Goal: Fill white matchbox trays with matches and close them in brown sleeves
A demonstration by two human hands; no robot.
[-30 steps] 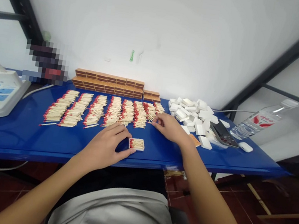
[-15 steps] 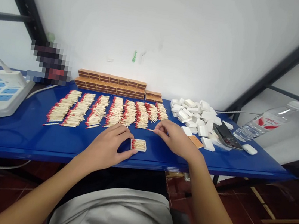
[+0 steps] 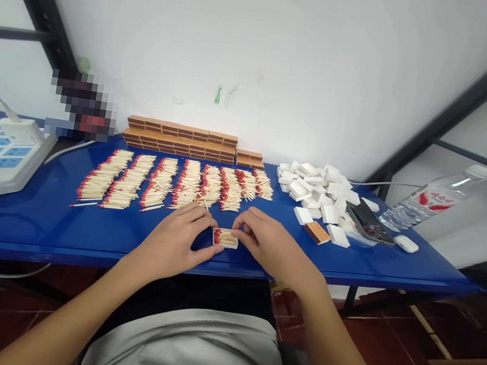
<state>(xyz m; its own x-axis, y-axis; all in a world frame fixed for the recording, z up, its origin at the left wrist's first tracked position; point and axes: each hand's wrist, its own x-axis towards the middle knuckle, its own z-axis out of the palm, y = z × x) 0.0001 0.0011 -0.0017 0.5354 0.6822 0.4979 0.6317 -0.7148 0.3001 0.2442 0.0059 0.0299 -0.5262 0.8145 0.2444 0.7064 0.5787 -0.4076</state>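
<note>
The right hand has come left from the open table to the right end of the tray, near the table's edge. Its thumb and fingertips are together there; whether they still pinch the match is too small to tell. The left hand stays clamped on the tray's left end. To the right, the orange box now shows whole, and the far matches lie as before
</note>
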